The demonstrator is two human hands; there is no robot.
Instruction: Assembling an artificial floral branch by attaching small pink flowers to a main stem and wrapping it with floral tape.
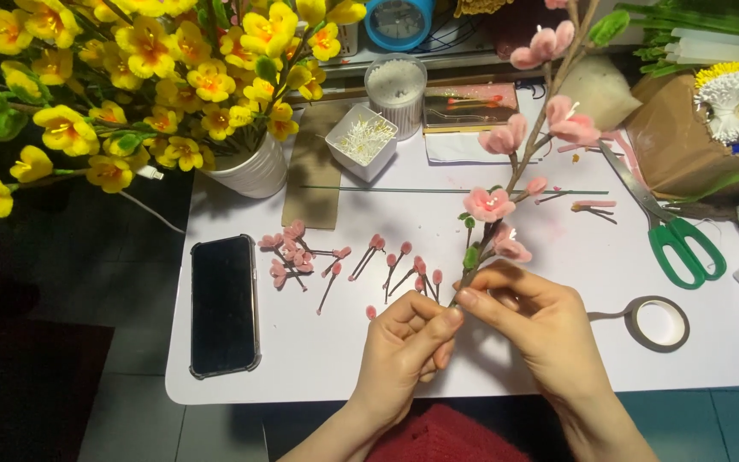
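- Left hand (408, 346) pinches the base of a brown handmade branch with pink fabric blossoms (506, 184), over the white table (318, 351).
- Right hand (536, 329) pinches that stem just above.
- Small pink buds on wires (344, 261) lie near; green-handled scissors (673, 235) lie to the right.

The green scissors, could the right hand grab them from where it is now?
Probably yes. The green scissors lie flat on the white table, up and to the right of the right hand, with bare tabletop between. But that hand pinches the pink blossom branch together with the left hand.
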